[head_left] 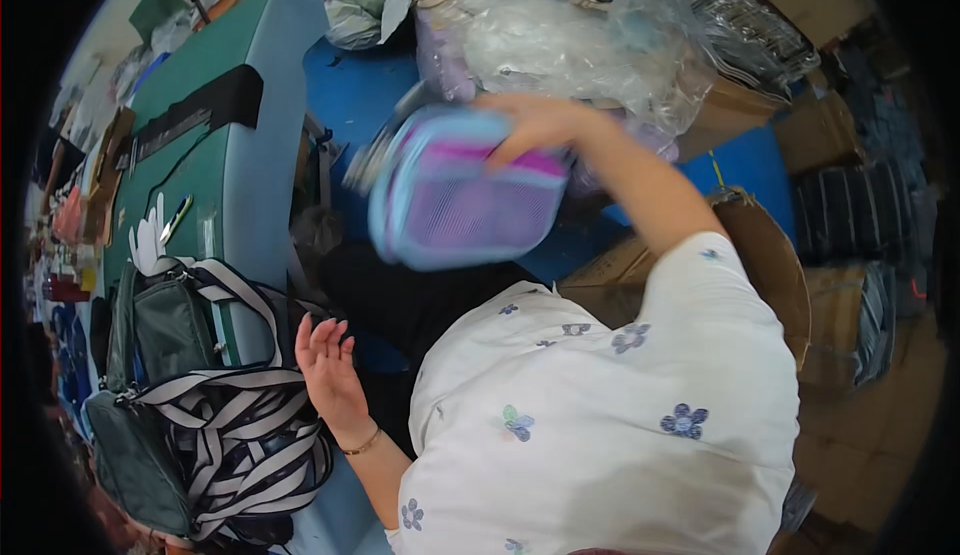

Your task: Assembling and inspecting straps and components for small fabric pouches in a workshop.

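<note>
My right hand [535, 127] reaches far forward and grips the top edge of a small zipped bag [475, 200]. Light-blue trim runs round the bag, and its purple side has a mesh panel; motion blurs it as it hangs in the air. Open and holding nothing, my left hand [335, 370] is held palm up with the fingers loosely curled. Beside it lie tangled black-and-white webbing straps [235, 405], joined to dark green-grey bags [140, 455]. Whether the fingers touch a strap I cannot tell.
A green-topped table [190, 50] with a pale padded edge stands left, bearing a black strap [200, 115] and yellow-handled snips [178, 217]. Plastic-wrapped goods [570, 50] are heaped ahead. An open cardboard box [760, 255] stands right, near wrapped stacks [860, 215].
</note>
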`<state>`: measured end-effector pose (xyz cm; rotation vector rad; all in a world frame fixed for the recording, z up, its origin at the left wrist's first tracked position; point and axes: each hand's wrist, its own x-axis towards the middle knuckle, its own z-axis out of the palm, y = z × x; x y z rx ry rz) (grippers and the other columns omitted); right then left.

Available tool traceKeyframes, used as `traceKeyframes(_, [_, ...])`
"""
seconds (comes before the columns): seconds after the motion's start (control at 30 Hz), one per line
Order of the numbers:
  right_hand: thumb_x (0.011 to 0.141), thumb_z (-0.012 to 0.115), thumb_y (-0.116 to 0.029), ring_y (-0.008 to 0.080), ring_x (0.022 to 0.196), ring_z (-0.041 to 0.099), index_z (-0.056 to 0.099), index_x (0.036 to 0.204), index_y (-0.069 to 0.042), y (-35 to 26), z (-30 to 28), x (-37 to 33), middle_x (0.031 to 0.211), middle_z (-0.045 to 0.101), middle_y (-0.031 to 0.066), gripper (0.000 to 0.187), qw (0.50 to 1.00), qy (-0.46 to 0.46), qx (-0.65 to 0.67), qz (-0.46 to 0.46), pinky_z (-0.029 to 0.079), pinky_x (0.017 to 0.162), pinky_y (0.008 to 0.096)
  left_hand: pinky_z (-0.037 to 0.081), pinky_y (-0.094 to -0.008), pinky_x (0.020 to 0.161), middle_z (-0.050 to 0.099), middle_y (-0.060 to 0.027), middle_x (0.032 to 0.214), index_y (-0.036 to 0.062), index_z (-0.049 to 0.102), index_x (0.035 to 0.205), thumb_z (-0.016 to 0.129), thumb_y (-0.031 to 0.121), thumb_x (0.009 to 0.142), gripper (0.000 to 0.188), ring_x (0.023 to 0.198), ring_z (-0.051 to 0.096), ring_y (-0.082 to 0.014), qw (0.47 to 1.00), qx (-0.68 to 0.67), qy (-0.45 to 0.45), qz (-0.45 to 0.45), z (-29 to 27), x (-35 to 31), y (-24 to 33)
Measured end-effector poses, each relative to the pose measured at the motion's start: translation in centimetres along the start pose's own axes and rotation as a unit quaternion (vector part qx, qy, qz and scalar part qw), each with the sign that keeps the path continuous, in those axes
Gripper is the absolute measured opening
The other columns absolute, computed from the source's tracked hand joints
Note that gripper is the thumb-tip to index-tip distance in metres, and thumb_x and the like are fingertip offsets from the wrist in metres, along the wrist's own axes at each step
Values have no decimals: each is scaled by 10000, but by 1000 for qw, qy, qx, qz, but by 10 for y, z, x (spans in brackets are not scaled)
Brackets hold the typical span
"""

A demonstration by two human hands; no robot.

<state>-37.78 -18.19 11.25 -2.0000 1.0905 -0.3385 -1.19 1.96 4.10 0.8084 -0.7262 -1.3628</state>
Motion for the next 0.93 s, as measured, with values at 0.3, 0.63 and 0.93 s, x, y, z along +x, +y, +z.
traceKeyframes(0.3, [832,617,-199,263,976,602,522,1191,19,141,-72,-380,1128,597,150,430,647,544,519,130,488,857,356,446,-278,830,571,-98,1057,7,482,1221,499,22,848,373,946,576,-187,987,105,-64,-106,27,16,-1])
traceKeyframes(0.63, [847,595,-159,262,1018,582,510,1201,36,156,-87,-302,1160,578,167,413,909,279,9,311,467,877,353,437,-252,861,535,-43,1009,39,501,1182,544,49,871,315,968,527,-116,965,236,-112,-8,-2,24,37])
traceKeyframes(0.93, [885,557,-152,243,1113,529,486,1249,3,236,-40,-62,1243,520,166,402,961,242,-72,111,419,920,316,385,-395,928,538,-139,1063,67,571,1083,635,94,715,374,1037,507,-283,352,802,389,285,-86,-46,234])
